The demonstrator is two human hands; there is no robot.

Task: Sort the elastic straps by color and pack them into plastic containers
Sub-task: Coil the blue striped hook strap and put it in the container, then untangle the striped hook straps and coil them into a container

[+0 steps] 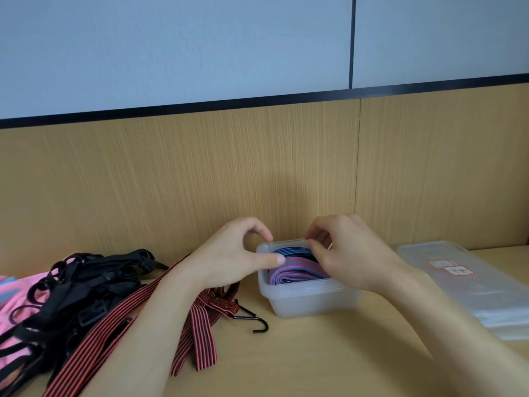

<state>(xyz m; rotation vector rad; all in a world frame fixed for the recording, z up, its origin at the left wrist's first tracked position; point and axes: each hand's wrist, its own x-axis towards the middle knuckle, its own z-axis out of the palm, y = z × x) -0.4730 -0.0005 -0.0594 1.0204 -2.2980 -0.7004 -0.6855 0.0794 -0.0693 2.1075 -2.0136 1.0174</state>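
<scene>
A small clear plastic container (303,303) stands on the wooden table near the wall. Coiled inside it lies a blue-and-pink striped elastic strap (297,272). My left hand (234,257) is at the container's left rim, thumb pressing on the strap's coil, fingers curled above. My right hand (346,253) reaches in from the right, fingertips pinching the strap at the far rim. Red-and-black striped straps (200,325) with a black hook (257,323) lie left of the container, under my left forearm. Further left is a heap of black straps (86,285).
Pink straps (17,305) lie at the far left edge under the black heap. A stack of clear plastic lids or containers (469,285) with a red-bordered label rests at the right. A wooden wall panel (200,173) rises just behind the container.
</scene>
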